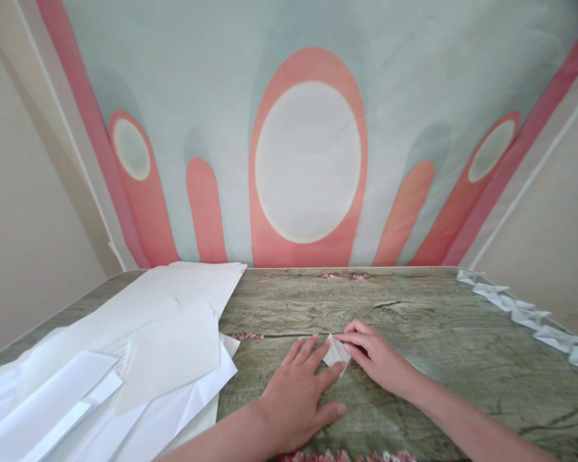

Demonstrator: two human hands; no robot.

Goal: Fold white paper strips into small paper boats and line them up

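Observation:
A small folded piece of white paper [336, 352] lies on the wood-patterned table top [428, 327], between my two hands. My left hand [301, 385] rests palm down with its fingers spread, and its index and middle fingertips touch the paper's left and lower edges. From the right, my right hand [373, 359] pinches the paper's upper right edge between thumb and fingers. Part of the paper is covered by the fingertips.
A heap of white paper sheets [173, 353] covers the table's left side, some sheets folded. Along the right edge stands a row of several folded white paper pieces [530, 314]. Behind the table hangs a backdrop with coral shapes [308, 64].

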